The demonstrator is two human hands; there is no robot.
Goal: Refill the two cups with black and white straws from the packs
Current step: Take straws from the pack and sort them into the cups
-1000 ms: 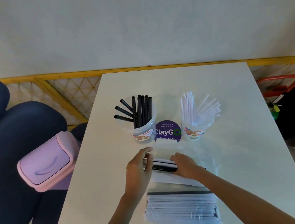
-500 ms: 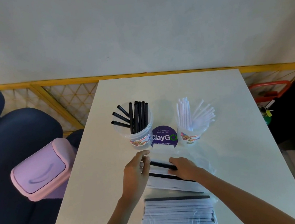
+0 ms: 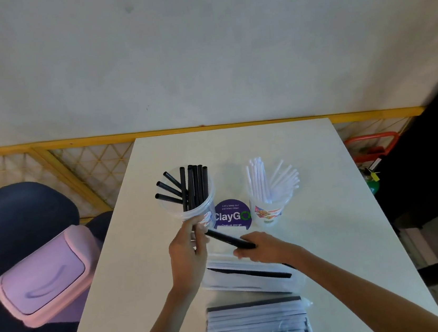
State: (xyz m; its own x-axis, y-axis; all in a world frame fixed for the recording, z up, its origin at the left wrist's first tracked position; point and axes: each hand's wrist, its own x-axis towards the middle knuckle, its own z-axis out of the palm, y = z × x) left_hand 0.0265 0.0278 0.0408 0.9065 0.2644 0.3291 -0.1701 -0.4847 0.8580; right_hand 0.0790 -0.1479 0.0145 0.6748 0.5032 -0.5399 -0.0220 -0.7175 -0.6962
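Head view: refill is partly done as far as I can judge. The left cup (image 3: 188, 215) has a batch of black straws standing in it and the right cup (image 3: 268, 212) a fan of white ones, but both packs on the bench (image 3: 335, 220) look well stocked, so plenty is left. The near pack (image 3: 256, 324) looks untouched and full; the far pack (image 3: 240, 283) lies just under the hands (at least one black straw visible inside). Step in hand: one black straw (image 3: 228, 238) is out of the pack, raised at a slant just in front of the left cup. The left hand (image 3: 188, 251) pinches its far end beside the cup wall, fingers curled. The right hand (image 3: 265, 247) is clamped on the near end, palm down over the far pack. Next, likely tip it into the left cup.
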